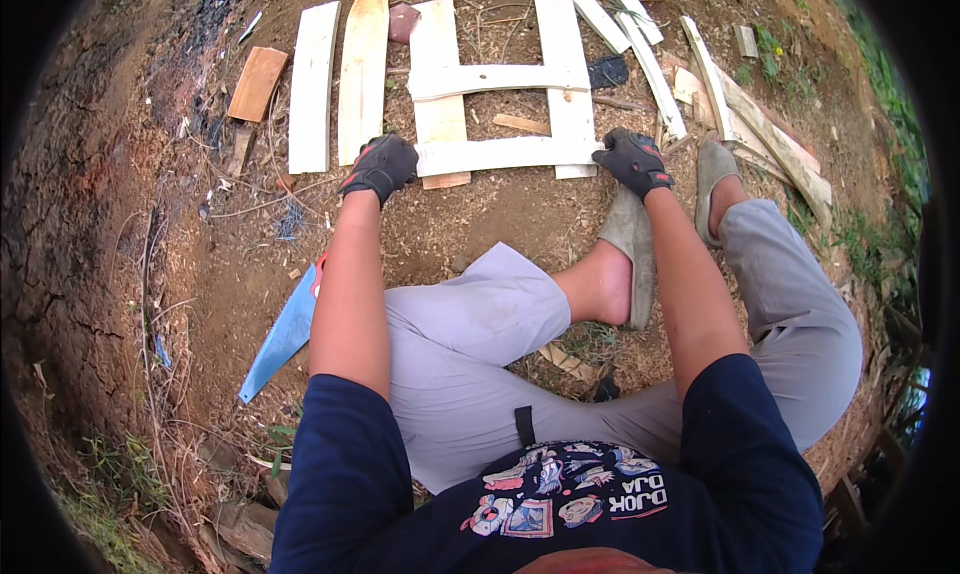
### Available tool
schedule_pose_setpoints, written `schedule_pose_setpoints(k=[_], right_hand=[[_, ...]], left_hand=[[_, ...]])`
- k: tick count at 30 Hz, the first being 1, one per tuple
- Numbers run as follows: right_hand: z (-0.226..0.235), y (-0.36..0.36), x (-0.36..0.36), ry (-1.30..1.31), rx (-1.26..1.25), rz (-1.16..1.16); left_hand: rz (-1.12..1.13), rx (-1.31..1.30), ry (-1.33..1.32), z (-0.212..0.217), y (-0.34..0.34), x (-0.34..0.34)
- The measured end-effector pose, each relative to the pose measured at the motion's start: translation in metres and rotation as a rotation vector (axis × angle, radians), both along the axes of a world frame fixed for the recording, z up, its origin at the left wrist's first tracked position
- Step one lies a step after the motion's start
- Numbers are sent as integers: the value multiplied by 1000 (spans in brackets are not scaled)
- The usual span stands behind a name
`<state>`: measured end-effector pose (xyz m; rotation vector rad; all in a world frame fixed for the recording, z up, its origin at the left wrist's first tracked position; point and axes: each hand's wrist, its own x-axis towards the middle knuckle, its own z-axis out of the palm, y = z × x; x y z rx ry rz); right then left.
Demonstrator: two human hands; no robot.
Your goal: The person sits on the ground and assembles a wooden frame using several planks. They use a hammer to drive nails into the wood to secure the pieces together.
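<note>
A pale wooden slat (505, 154) lies crosswise over the lower ends of two upright boards, the left board (438, 44) and the right board (562, 39). My left hand (382, 166), in a black glove, is closed at the slat's left end. At its right end my right hand (633, 160), gloved too, has its fingers curled on the wood. Farther up, a second slat (500, 79) spans the same two boards. Just left of them lie two loose planks, one pale (315, 89) and one yellowish (363, 69).
A blue-bladed handsaw (280, 336) rests on the ground beside my left forearm. Several narrow strips (655, 79) and offcuts (790, 164) lie at the far right. A brown wood block (257, 84) is at the left. My shoe (630, 254) stands close below my right hand. Sawdust covers the soil.
</note>
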<state>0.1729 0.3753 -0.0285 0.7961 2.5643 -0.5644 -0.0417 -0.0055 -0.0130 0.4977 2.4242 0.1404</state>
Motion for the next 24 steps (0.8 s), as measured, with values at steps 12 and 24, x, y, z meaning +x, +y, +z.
schedule_pose_setpoints(k=[12, 24], right_hand=[[5, -2, -3, 19, -26, -16], [5, -1, -3, 5, -41, -39]], left_hand=[[-170, -6, 29, -16, -12, -3], [-45, -6, -35, -1, -2, 2]])
